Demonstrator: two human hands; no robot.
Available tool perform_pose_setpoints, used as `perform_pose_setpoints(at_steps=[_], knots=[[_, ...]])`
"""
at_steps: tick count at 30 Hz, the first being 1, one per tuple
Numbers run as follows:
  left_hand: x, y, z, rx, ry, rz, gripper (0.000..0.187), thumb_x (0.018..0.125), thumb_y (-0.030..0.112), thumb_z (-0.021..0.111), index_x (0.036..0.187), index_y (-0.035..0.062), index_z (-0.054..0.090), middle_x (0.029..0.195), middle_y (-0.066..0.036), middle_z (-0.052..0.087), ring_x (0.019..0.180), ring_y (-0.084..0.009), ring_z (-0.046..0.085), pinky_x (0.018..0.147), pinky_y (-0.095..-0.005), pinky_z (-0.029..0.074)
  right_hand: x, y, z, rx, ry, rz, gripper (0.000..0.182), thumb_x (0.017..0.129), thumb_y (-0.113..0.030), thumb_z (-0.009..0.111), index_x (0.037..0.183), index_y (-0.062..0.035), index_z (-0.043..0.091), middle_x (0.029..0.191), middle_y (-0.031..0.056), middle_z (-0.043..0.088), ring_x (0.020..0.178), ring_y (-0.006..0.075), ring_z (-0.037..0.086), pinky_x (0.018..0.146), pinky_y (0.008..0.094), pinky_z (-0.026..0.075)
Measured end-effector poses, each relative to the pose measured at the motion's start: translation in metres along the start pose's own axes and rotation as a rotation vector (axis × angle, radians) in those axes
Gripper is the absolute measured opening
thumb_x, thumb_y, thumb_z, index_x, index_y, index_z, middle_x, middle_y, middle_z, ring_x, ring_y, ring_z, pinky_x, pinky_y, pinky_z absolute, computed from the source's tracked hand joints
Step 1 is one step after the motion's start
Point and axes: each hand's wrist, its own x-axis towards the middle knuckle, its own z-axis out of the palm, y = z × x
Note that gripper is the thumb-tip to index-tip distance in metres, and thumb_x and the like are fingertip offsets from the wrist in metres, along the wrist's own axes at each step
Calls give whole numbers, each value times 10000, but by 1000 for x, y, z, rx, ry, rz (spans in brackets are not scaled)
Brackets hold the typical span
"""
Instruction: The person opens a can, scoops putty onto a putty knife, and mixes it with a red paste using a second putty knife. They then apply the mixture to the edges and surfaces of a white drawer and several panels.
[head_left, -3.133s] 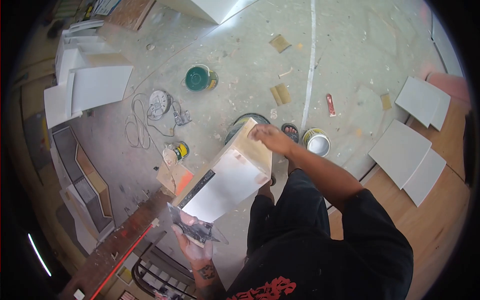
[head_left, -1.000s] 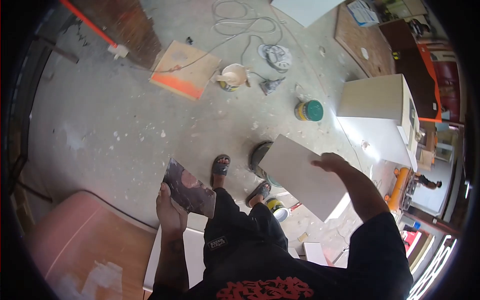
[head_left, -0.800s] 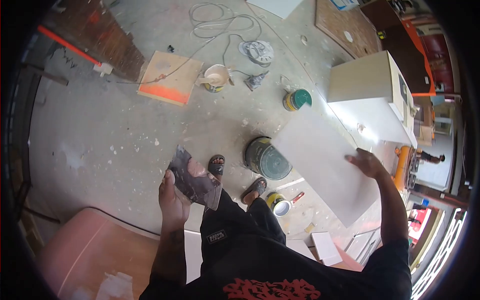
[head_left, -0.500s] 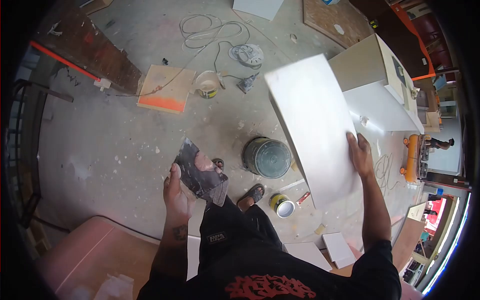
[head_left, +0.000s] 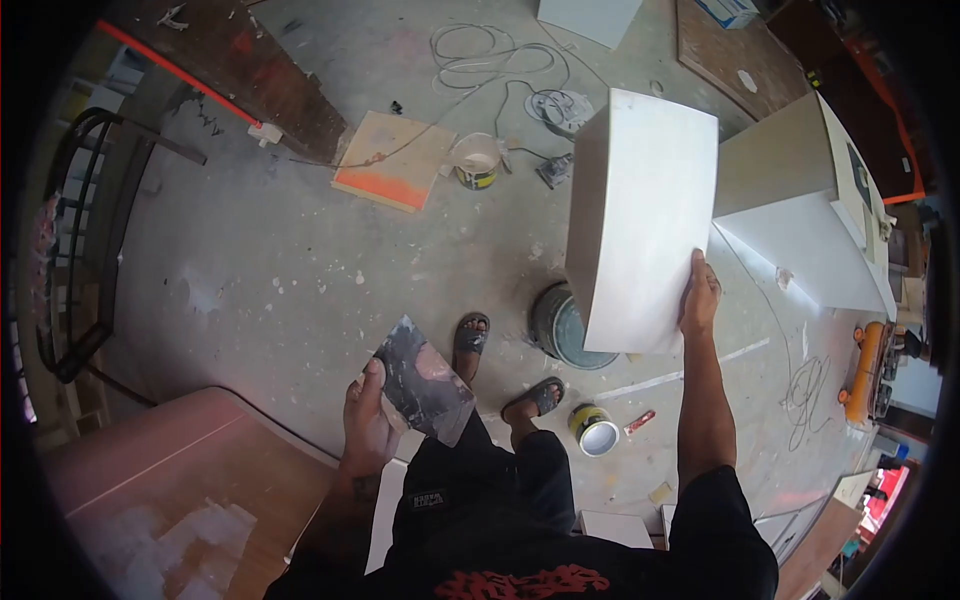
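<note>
In my left hand [head_left: 372, 425] is a creased dark sheet [head_left: 428, 385] that looks like sandpaper, with a pinkish patch and pale smears. The thumb presses on its near edge; the other fingers are mostly hidden behind it. My right hand [head_left: 701, 295] grips the right edge of a white box-shaped piece [head_left: 655, 210], thumb on the broad face. That piece is raised off the floor, tilted, and its narrower side faces left. Just beneath its lower end stands a dark bucket with a greenish lid [head_left: 565, 330], partly covered by it.
An open paint can [head_left: 595, 430] and a red-handled tool [head_left: 640, 421] lie near my feet. Ahead are a splattered can [head_left: 476, 162], an orange-stained board [head_left: 395, 160] and coiled cable [head_left: 490, 50]. A large white cabinet piece [head_left: 800, 240] stands right, beyond it an orange compressor [head_left: 863, 375].
The white piece has turned more upright and now overlaps the lidded bucket. The dark sheet stays in my left hand. My view has shifted, and one foot has stepped.
</note>
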Motion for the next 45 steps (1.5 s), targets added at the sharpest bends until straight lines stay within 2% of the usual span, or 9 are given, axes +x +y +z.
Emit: perform_pose_setpoints(at_steps=[5,12,19,22,27,29,30,39,45], knots=[[30,17,1,87,-8,-60,481,1072,362,439,1281,-59,540,1185,-145,651,1077,-228,667,936,-371,537,4,8,7,117,42,-35,543,994,-407,604,1206,93,630,1140,135,676,1036,202,624,946,321,468],[86,24,-11,414,-165,-120,517,1083,384,398,1298,-67,533,1191,-127,650,1088,-211,657,960,-354,511,-38,79,-9,255,244,-80,535,1010,-397,569,1226,90,615,1169,151,653,1067,218,590,976,336,441],[147,-9,21,387,-293,-245,509,1080,433,354,1247,-9,544,1073,-133,651,982,-263,670,896,-420,537,-128,196,-69,298,622,74,569,1012,-433,498,1239,86,538,1238,162,586,1154,242,541,1020,389,416],[148,-30,48,416,-311,-230,486,1070,470,363,1195,45,564,974,-99,642,885,-269,665,839,-440,546,-148,240,-82,447,661,-16,618,999,-476,495,1275,78,496,1280,167,553,1187,253,520,1033,407,410],[125,-71,53,400,-257,-241,453,1062,477,396,1191,92,598,976,-75,674,885,-254,679,842,-432,548,-212,348,-101,241,533,-164,854,936,-687,466,1297,87,486,1303,192,522,1233,291,490,1059,418,378],[117,-83,51,445,-278,-226,448,1061,478,400,1190,101,606,975,-76,682,884,-250,683,838,-425,549,-232,370,-86,149,643,-227,894,932,-710,455,1334,88,469,1330,204,499,1252,313,477,1077,437,369],[114,-86,48,469,-284,-218,446,1060,478,402,1190,105,610,975,-77,686,884,-247,685,836,-422,550,-257,446,-92,169,592,-220,917,934,-705,458,1399,84,425,1424,235,422,1308,343,433,1132,458,318],[88,-101,58,474,-300,-185,434,1071,464,379,1162,106,608,962,-59,673,900,-235,677,843,-406,548,-318,404,-87,209,410,73,641,915,-523,500,1212,43,539,1139,167,525,1014,286,516,924,396,417],[74,-102,73,468,-361,-185,434,1073,457,380,1159,99,610,976,-58,666,920,-226,663,868,-397,536,-293,375,-99,661,215,440,464,903,-402,528,1087,16,615,949,121,593,817,248,571,784,354,483]])
